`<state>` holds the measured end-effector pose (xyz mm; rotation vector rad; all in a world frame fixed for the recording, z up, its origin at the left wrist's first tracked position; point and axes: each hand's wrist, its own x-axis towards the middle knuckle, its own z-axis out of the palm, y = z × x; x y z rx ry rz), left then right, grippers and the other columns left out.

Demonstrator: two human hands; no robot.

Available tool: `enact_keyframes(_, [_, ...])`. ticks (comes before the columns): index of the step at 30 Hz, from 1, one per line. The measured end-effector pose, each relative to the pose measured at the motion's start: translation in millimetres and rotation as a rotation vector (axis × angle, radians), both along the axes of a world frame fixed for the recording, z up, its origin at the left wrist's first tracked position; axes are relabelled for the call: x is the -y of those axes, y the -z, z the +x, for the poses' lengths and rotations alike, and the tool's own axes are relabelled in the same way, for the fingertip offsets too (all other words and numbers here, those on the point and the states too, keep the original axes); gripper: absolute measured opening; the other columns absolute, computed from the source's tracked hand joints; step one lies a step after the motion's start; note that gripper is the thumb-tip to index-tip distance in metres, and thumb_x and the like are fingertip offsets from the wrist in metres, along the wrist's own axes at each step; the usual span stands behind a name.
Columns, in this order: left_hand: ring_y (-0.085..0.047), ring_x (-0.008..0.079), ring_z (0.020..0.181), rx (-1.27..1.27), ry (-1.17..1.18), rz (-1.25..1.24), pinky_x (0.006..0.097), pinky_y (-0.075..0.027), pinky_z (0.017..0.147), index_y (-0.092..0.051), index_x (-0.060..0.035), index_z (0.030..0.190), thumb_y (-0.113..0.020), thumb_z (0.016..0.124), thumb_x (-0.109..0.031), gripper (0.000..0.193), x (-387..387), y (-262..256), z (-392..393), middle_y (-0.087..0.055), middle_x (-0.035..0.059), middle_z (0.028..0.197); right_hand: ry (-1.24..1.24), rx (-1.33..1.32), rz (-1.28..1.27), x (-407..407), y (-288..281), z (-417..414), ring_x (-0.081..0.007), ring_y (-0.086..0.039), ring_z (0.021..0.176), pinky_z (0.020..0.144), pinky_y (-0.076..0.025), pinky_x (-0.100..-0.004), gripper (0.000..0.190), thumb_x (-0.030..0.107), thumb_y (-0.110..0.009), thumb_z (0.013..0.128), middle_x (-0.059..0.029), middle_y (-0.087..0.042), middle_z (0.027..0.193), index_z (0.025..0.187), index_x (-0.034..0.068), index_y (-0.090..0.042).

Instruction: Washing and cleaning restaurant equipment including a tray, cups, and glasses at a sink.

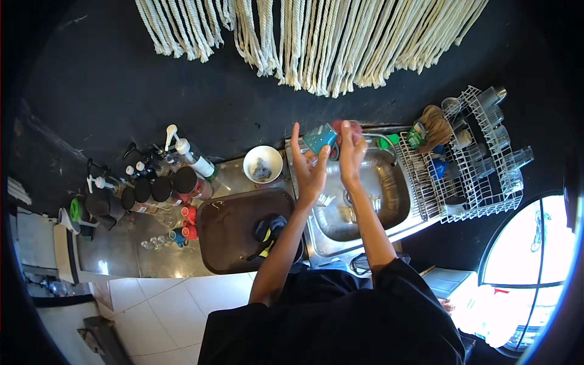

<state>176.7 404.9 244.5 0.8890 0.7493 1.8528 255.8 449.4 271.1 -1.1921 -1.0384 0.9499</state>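
Tilted over the back of a steel sink [385,200], a teal cup [321,138] with pale specks rests in my left hand [310,169]. The thumb lies against its side, while the index finger points up and away. My right hand [353,153] grips a reddish scrubbing pad [347,129], partly hidden behind the fingers and close against the cup. Below both hands a few small metal pieces, perhaps cutlery, lie in the basin. Just left of the sink stands a white bowl [259,155] with a grey scouring pad [261,170] inside.
A brown tray [228,228] holding dark and yellow items lies left of the sink. Beyond it stand small red cups [189,230], jars [185,180] and pump bottles [196,159]. A white wire dish rack [483,200] with glasses is at right. Rope fringe [315,45] hangs above.
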Motion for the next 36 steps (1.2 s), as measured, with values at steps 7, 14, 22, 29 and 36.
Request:
enact_keyframes(7, [-0.061,0.0176,0.095,-0.406,0.171,0.049,0.0265,-0.048,0.081,0.004,-0.0125,0.146,-0.064,0.08,0.0,0.095,7.3,-29.2,-29.3,-0.052,0.0192,0.12,-0.355,0.366,0.229,19.9,-41.2,10.1,-0.0184,-0.053,0.102,0.092,-0.038,-0.0304,0.031,0.028,-0.049,0.094,-0.012,-0.058,0.105,0.101,-0.001,-0.056])
enact_keyframes(14, [-0.061,0.0122,0.083,0.053,0.143,0.142,0.0232,-0.043,0.076,0.005,-0.012,0.145,-0.061,0.086,-0.016,0.089,12.7,-80.3,5.5,-0.065,0.0129,0.092,-0.488,-0.54,0.217,27.4,-75.8,18.4,-0.0267,-0.057,0.104,0.092,-0.042,-0.0355,0.012,0.014,-0.049,0.088,-0.0202,-0.057,0.113,0.09,0.003,-0.05])
enact_keyframes(22, [-0.045,0.0136,0.111,-0.048,-0.36,0.179,0.0302,-0.034,0.097,-0.029,-0.0069,0.136,-0.048,0.09,-0.031,0.054,8.8,-107.5,77.9,-0.048,0.0058,0.117,-0.266,-0.37,0.531,35.0,-92.0,49.4,-0.0217,-0.057,0.094,0.087,-0.044,-0.0331,0.022,0.007,-0.048,0.076,-0.0144,-0.059,0.101,0.097,0.0,-0.052])
enact_keyframes(29, [-0.053,0.0141,0.105,0.457,0.009,-0.026,0.0298,-0.04,0.094,-0.048,-0.0108,0.12,-0.037,0.097,-0.039,0.038,3.6,-94.9,113.2,-0.054,0.0021,0.11,-0.395,0.056,0.722,8.6,-80.1,88.8,-0.0235,-0.06,0.086,0.078,-0.046,-0.0329,0.024,0.018,-0.069,0.073,-0.0125,-0.061,0.091,0.088,0.002,-0.06])
enact_keyframes(36, [-0.051,0.0115,0.102,0.467,0.064,-0.119,0.0312,-0.042,0.091,-0.048,-0.0149,0.105,-0.048,0.092,-0.029,0.019,2.7,-67.9,132.7,-0.052,-0.0019,0.105,-0.367,0.419,1.063,-13.6,-57.0,121.9,-0.0254,-0.058,0.077,0.083,-0.039,-0.0392,0.029,0.028,-0.078,0.062,-0.0074,-0.063,0.083,0.077,0.008,-0.062])
